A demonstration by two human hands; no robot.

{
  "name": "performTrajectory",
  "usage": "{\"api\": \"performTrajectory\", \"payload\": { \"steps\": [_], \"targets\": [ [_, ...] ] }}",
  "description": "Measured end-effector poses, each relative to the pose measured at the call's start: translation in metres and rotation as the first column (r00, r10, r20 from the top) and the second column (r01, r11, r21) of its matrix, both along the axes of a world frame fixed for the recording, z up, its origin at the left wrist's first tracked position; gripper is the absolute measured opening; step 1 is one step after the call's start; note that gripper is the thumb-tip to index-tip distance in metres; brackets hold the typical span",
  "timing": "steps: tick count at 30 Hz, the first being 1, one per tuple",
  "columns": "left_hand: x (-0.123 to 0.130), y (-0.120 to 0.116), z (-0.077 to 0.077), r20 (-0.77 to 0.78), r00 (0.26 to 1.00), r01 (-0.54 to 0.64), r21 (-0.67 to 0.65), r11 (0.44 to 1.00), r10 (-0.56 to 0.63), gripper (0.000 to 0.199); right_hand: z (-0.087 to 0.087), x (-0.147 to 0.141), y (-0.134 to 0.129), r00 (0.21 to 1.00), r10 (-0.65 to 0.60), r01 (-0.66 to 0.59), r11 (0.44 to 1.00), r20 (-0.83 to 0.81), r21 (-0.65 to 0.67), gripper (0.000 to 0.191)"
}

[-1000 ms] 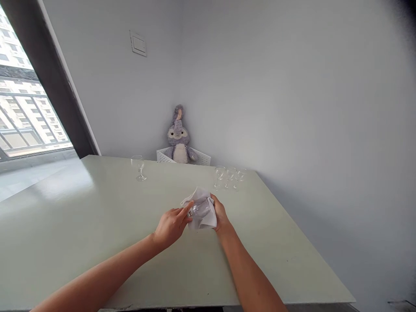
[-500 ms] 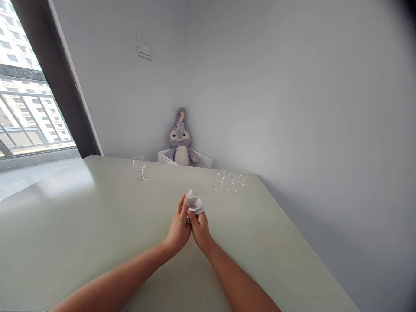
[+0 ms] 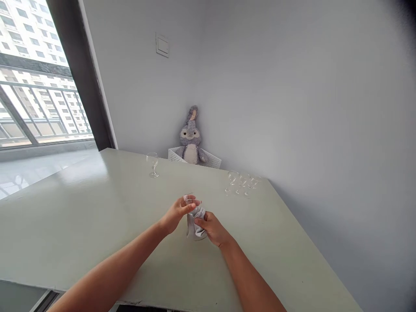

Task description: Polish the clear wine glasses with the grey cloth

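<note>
A clear stemmed glass (image 3: 194,203) is between my two hands, above the pale green table (image 3: 130,208). My left hand (image 3: 180,212) has its fingers and thumb round the upper part of the glass. A light grey cloth (image 3: 196,225) covers the glass lower down and hangs below it. My right hand (image 3: 212,227) grips the cloth, thumb on top, at the right side of the glass. The stem and foot are mostly hidden by the cloth.
One stemmed glass (image 3: 152,164) stands at the back left of the table. Three more, one of them here (image 3: 233,177), stand at the back right. Behind the table edge, a plush toy (image 3: 190,143) sits in a white basket (image 3: 212,161). A grey wall borders the right side.
My hands have moved apart. The left is now at the glass's rim, the right lower on the cloth, which hangs more visibly. The view has shifted, showing the table's near edge.
</note>
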State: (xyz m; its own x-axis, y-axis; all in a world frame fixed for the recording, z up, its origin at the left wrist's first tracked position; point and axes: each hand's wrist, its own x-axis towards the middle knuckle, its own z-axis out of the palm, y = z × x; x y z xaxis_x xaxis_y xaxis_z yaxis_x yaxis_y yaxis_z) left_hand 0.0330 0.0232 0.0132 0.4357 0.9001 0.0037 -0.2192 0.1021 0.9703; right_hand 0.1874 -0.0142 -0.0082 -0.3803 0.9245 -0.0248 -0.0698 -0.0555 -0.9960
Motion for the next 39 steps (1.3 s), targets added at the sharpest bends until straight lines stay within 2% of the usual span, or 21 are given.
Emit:
{"api": "performTrajectory", "payload": {
  "steps": [1,2,4,6,8,10,12,14,16,19,22,24,25,26,28,30,31,33,34,36,39],
  "targets": [
    [0.003,-0.002,-0.003,-0.007,0.997,-0.074,-0.016,0.997,0.074,0.05,0.001,0.0,0.0,0.978,-0.076,0.057,0.993,0.194,0.105,0.019],
    [0.006,-0.005,-0.005,-0.012,0.99,-0.143,-0.042,0.989,0.143,0.052,0.0,-0.001,-0.001,0.902,-0.194,0.106,0.965,0.386,0.239,0.015],
    [0.01,-0.008,-0.008,-0.027,0.963,-0.27,-0.114,0.956,0.268,0.054,-0.001,-0.005,-0.002,0.629,-0.465,0.103,0.844,0.623,0.526,0.009],
    [0.012,-0.011,-0.009,-0.035,0.934,-0.355,-0.181,0.917,0.355,0.054,-0.004,-0.011,-0.003,0.406,-0.642,0.001,0.712,0.65,0.702,0.013],
    [0.011,-0.012,-0.008,0.0,0.92,-0.384,-0.193,0.903,0.392,0.053,-0.003,-0.014,-0.003,0.347,-0.692,-0.036,0.665,0.634,0.746,0.015],
    [0.009,-0.013,-0.006,0.083,0.935,-0.332,-0.126,0.935,0.344,0.053,0.001,-0.012,-0.003,0.432,-0.612,0.05,0.75,0.663,0.66,0.008],
    [0.006,-0.014,-0.001,0.17,0.959,-0.225,-0.03,0.974,0.227,0.052,0.007,-0.005,-0.002,0.687,-0.356,0.108,0.912,0.634,0.396,0.004],
    [0.003,-0.015,0.004,0.251,0.966,-0.067,0.034,0.997,0.056,0.05,0.01,0.003,-0.003,0.926,0.013,-0.046,0.996,0.378,0.077,0.015],
    [0.001,-0.014,0.011,0.323,0.937,0.112,0.077,0.991,-0.131,0.051,0.009,0.007,-0.005,0.955,0.298,-0.296,0.953,0.013,-0.067,0.027],
    [-0.004,-0.012,0.018,0.367,0.887,0.26,0.104,0.96,-0.28,0.048,0.002,0.004,-0.007,0.856,0.416,-0.458,0.886,-0.306,-0.077,0.037],
    [-0.006,-0.009,0.016,0.313,0.934,0.163,0.066,0.984,-0.175,0.041,-0.001,0.0,-0.005,0.911,0.346,-0.375,0.921,-0.224,-0.103,0.031],
    [-0.005,-0.008,0.01,0.244,0.97,0.014,0.011,1.0,-0.016,0.042,0.001,0.001,-0.003,0.978,0.197,-0.193,0.979,0.063,-0.073,0.02],
    [-0.003,-0.008,0.006,0.205,0.976,-0.072,-0.021,0.997,0.075,0.043,0.001,0.001,-0.002,0.966,0.065,-0.067,0.998,0.251,-0.002,0.013],
    [-0.001,-0.008,0.003,0.168,0.973,-0.155,-0.053,0.987,0.161,0.045,0.001,0.0,-0.001,0.897,-0.099,0.053,0.992,0.43,0.117,0.009],
    [0.004,-0.01,-0.001,0.117,0.948,-0.283,-0.106,0.953,0.295,0.048,0.0,-0.003,0.0,0.645,-0.415,0.163,0.895,0.642,0.415,0.012],
    [0.009,-0.015,-0.002,0.13,0.918,-0.361,-0.121,0.925,0.375,0.047,-0.004,-0.008,0.0,0.443,-0.62,0.126,0.759,0.648,0.639,0.016],
    [0.011,-0.019,0.0,0.161,0.904,-0.383,-0.105,0.918,0.396,0.046,-0.005,-0.011,0.001,0.408,-0.674,0.105,0.705,0.616,0.702,0.019],
    [0.014,-0.028,0.003,0.24,0.884,-0.412,-0.008,0.911,0.402,0.045,-0.007,-0.014,0.001,0.44,-0.724,0.143,0.64,0.531,0.755,0.024],
    [0.015,-0.033,0.004,0.27,0.882,-0.418,0.071,0.906,0.386,0.045,-0.007,-0.015,0.001,0.485,-0.727,0.209,0.637,0.487,0.742,0.026],
    [0.017,-0.041,0.005,0.281,0.899,-0.408,0.255,0.877,0.336,0.049,-0.007,-0.015,0.002,0.603,-0.69,0.384,0.69,0.4,0.613,0.029],
    [0.017,-0.048,0.001,0.211,0.927,-0.374,0.438,0.817,0.311,0.056,-0.009,-0.014,0.005,0.777,-0.597,0.55,0.798,0.199,0.249,0.028]
  ]
}}
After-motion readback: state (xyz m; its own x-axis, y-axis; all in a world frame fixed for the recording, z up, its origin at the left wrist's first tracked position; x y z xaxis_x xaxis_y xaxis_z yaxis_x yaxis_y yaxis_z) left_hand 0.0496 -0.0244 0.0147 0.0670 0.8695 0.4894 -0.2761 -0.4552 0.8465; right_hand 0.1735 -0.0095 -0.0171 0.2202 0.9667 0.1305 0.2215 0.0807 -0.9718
